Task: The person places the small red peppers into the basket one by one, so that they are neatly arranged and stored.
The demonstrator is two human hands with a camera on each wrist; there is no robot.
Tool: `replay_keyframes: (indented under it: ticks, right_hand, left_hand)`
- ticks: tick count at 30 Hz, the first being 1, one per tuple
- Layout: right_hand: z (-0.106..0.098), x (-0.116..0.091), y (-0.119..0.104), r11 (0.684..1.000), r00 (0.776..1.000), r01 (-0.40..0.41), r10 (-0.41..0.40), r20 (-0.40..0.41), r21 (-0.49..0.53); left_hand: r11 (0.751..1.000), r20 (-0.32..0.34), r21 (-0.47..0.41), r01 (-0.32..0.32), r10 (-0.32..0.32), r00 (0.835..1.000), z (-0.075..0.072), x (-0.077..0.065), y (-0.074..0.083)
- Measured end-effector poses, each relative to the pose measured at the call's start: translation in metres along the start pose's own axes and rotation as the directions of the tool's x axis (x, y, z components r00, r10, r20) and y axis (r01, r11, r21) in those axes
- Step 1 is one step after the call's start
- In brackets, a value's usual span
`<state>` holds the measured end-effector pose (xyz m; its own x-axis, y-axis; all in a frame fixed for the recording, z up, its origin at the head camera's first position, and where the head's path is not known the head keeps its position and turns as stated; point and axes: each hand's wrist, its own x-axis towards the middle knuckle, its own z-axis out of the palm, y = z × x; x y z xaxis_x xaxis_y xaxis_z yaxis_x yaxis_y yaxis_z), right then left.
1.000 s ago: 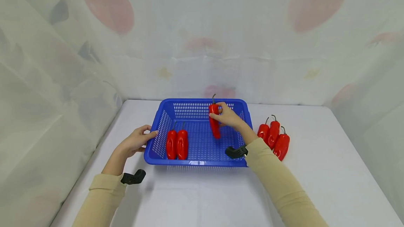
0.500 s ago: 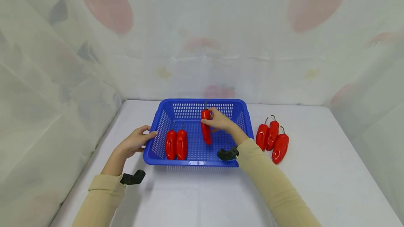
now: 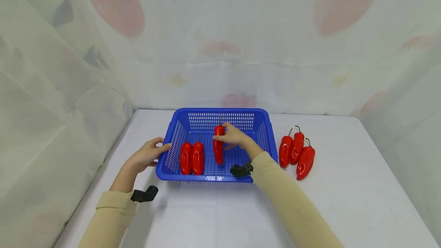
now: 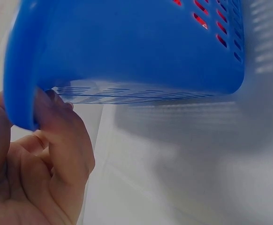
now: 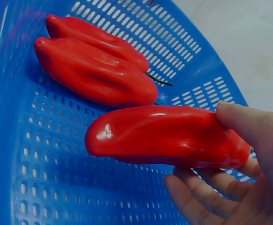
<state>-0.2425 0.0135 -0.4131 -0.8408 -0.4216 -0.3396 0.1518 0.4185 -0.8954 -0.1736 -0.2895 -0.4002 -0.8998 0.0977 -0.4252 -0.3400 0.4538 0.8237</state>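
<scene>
Inside the blue plastic basket [image 3: 217,178] my right hand [image 3: 234,135] holds a red chili pepper [image 3: 218,150] near its stem end, thumb on one side and fingers on the other. In the right wrist view this pepper [image 5: 160,136] hangs over the perforated floor, beside two other red peppers [image 5: 99,72]. Those two peppers [image 3: 192,159] lie side by side in the basket's left part, stems pointing away. My left hand [image 3: 148,154] grips the basket's left rim; the left wrist view shows its fingers [image 4: 66,140] curled under the rim [image 4: 21,93].
Three more red peppers [image 3: 297,152] lie close together on the white table [image 3: 351,171], just right of the basket. Behind the table hangs a pale patterned cloth [image 3: 220,49], with more cloth at both sides.
My right hand has moved left and toward me, bringing the held pepper closer to the two in the basket. My left hand stays on the rim.
</scene>
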Motion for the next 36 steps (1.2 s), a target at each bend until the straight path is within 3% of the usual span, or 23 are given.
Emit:
replay_keyframes:
  ticks: [23,36]
  right_hand:
    - [0.019,0.005,-0.003,0.992,0.991,-0.115,0.118,0.063,-0.047]
    - [0.024,0.016,0.008,0.988,0.982,-0.147,0.152,0.116,-0.046]
  left_hand:
    - [1.000,0.008,-0.010,0.001,-0.001,1.000,-0.001,0.001,-0.001]
    - [1.000,0.003,0.006,0.004,-0.004,1.000,-0.001,0.002,-0.002]
